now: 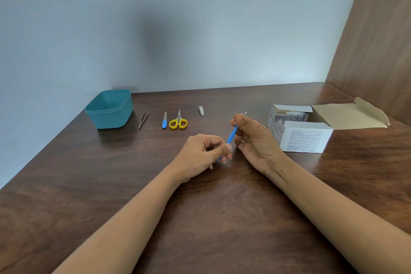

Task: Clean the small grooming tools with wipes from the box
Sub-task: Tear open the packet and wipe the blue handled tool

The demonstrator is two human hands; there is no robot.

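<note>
Both hands hold a thin blue-handled tool [231, 135] above the middle of the table. My left hand [204, 154] pinches its lower end; my right hand [251, 135] curls round its upper part, and a metal tip [244, 113] pokes out above the fingers. Farther back on the table lie tweezers [143, 119], a blue-handled nail file [164, 120], yellow-handled scissors [178, 121] and a nail clipper [201, 110]. The open white box of wipes [304, 138] sits just right of my right hand, with packets [291, 116] visible inside. No wipe shows in either hand.
A teal plastic tub [110, 109] stands at the back left, next to the tweezers. The box's cardboard lid flap [347, 115] lies open towards a wooden side panel [375, 35] on the right. A wall closes off the table's far edge.
</note>
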